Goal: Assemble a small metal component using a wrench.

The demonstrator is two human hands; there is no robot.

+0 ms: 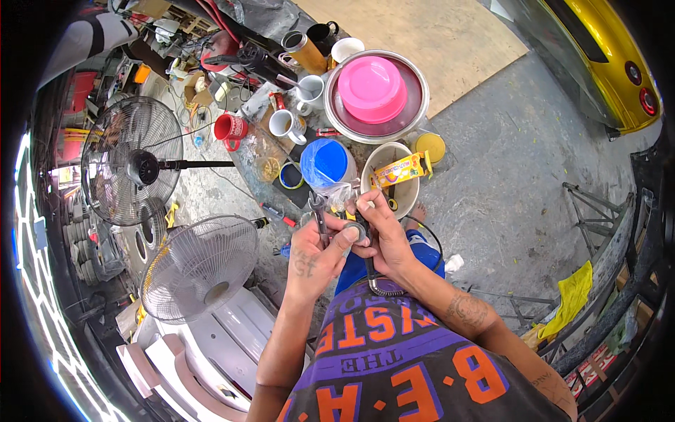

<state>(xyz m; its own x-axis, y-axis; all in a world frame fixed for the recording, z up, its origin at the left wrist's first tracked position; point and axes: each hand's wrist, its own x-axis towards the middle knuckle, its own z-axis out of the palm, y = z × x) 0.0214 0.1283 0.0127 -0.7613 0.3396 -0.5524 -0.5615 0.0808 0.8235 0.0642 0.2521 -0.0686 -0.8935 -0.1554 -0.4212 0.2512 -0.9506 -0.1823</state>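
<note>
The left hand was closed around a wrench, its thumb pressed against a grey disc; the right hand was clamped on a black hand tool above the person's lap. The handwork looked under way and unfinished, with wrench and tool both in hand; how much was left could not be told. Just beyond the fingertips, a blue-topped tub with clear plastic film crowded the space, beside a white bucket and yellow box. Farther out were a white mug and red mug on the tabletop, and a pink bowl inside a metal basin.
</note>
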